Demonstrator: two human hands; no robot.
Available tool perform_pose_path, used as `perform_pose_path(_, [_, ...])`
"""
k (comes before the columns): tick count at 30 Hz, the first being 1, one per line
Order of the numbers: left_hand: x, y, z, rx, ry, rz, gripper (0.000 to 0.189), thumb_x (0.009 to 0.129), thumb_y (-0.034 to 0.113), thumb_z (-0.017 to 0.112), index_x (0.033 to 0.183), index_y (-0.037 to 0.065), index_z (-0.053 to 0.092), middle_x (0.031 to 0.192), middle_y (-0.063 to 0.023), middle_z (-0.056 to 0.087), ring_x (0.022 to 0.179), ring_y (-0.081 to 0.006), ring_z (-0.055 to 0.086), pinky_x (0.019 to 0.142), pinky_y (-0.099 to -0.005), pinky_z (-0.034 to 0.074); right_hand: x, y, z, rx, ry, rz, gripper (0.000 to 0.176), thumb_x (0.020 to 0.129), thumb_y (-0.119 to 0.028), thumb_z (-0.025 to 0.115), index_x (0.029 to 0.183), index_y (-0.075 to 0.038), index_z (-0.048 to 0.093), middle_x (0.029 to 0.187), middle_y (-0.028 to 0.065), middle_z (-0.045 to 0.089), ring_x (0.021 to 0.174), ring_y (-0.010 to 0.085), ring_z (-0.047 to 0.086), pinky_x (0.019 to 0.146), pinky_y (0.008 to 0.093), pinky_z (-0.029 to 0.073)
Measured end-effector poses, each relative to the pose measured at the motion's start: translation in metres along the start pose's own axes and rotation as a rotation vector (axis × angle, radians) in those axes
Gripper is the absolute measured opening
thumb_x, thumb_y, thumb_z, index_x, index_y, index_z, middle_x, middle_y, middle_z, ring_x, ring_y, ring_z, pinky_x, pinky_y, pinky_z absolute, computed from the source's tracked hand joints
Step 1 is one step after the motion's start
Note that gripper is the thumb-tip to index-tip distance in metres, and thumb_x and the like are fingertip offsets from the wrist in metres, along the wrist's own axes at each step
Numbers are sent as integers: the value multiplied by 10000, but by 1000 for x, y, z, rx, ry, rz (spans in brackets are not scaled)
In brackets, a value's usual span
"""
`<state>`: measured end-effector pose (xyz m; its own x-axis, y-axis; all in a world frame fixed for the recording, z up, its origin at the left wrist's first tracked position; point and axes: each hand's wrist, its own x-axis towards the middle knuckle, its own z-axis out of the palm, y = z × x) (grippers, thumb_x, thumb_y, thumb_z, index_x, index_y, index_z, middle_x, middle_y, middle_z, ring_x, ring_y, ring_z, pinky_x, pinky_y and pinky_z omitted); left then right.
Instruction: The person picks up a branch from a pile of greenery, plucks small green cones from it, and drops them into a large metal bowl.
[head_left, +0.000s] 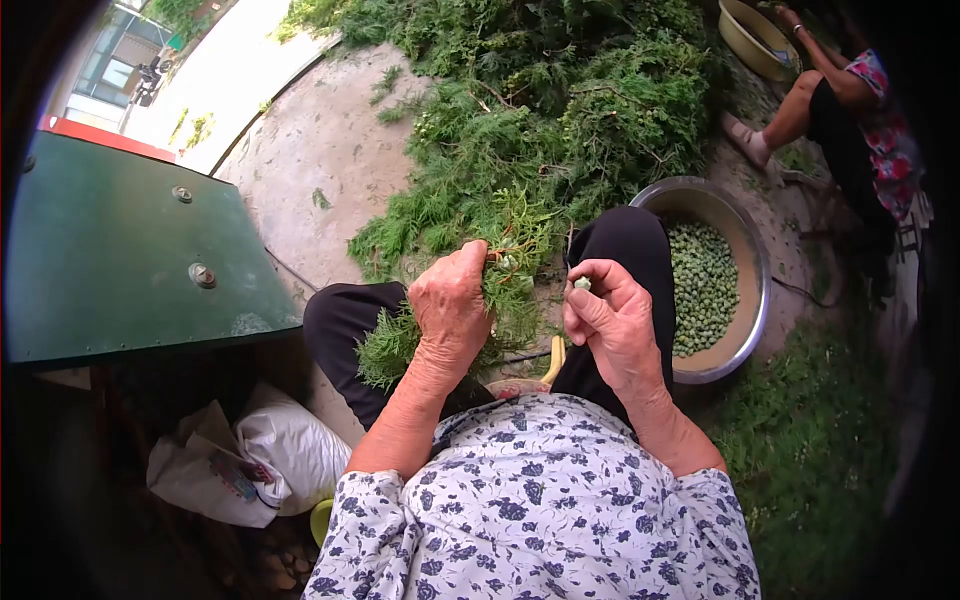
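My left hand [450, 300] is closed around a leafy evergreen sprig [518, 285], whose flat green fronds stick out on both sides of the fist above my lap. A few pale green cones show among the leaves by my fingers. To its right, my right hand [620, 325] pinches a small green cone [583, 284] between thumb and fingers, apart from the sprig. Just beyond that hand stands a metal basin [757, 300] holding a heap of green cones [703, 290].
Ahead rises a big pile of cut evergreen branches [560, 110]. A green metal panel [140, 255] stands at left, above white sacks [290, 450]. Another person [865, 130] sits at upper right beside a yellowish basin [755, 45]. Loose greenery [800, 450] covers the ground at right.
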<state>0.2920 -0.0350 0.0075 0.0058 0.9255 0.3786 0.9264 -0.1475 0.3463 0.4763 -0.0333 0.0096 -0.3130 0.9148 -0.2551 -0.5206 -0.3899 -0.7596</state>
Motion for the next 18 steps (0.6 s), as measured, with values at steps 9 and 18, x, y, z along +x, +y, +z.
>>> perform_pose_path(9, [-1,10,0,-57,-20,38,203,666,74,614,840,67,509,671,-107,549,677,-291,581,571,-391,436,10,10,11,4,-82,177,300,764,-118,707,984,26,562,722,7,543,604,56,488,530,219,412])
perform_pose_path(18, [1,7,6,-52,-29,13,158,689,102,591,789,70,473,671,-101,542,659,-293,571,553,-396,425,-12,5,15,-103,-38,10,133,790,-7,655,843,-8,533,757,14,547,590,49,506,490,184,415])
